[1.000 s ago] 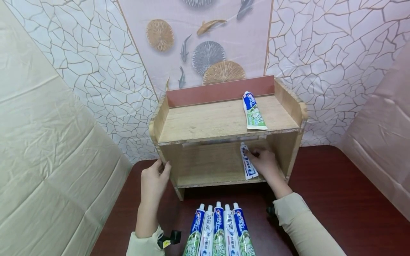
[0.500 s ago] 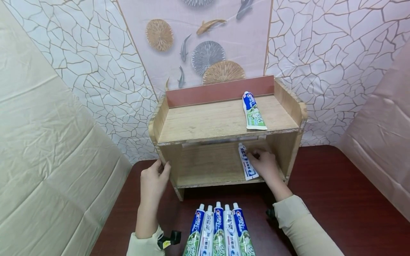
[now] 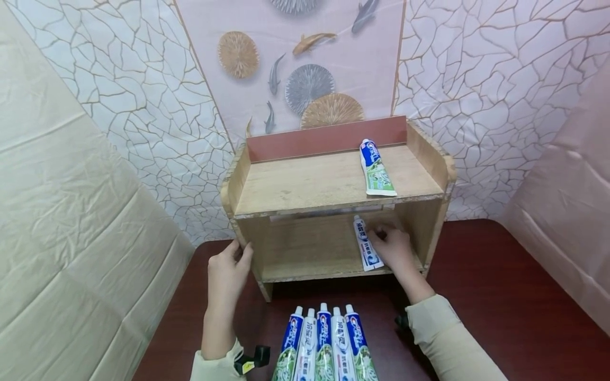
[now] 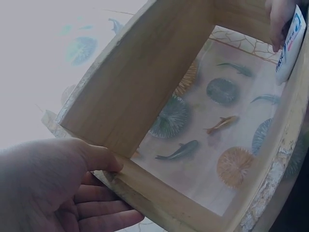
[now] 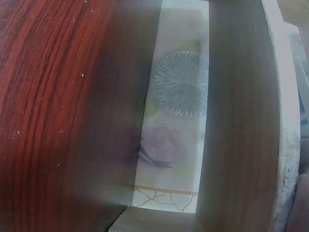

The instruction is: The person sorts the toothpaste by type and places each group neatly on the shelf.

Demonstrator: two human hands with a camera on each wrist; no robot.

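Observation:
My left hand (image 3: 230,267) grips the front edge of the left side panel of a small wooden shelf (image 3: 305,185). In the left wrist view its thumb (image 4: 104,157) lies on the inner side, the other fingers outside. My right hand (image 3: 393,246) reaches into the lower compartment, thumb and fingers at the right edge of a white toothpaste tube (image 3: 366,246). This tube lies on the lower board, cap toward the back and tilted slightly left. A blue-and-green toothpaste tube (image 3: 376,169) lies on the top board, cap also toward the back. In the right wrist view the right hand is mostly out of sight.
Several toothpaste tubes (image 3: 324,344), blue-green and white alternating, lie side by side on the dark red table (image 3: 481,286) before the shelf, caps toward it. A patterned cloth (image 3: 486,106) hangs behind. Pale cloth walls (image 3: 86,222) stand at both sides.
The cap end of the white tube has shifted a little to the left, with my right fingers staying at its right edge. My left hand keeps its hold on the shelf.

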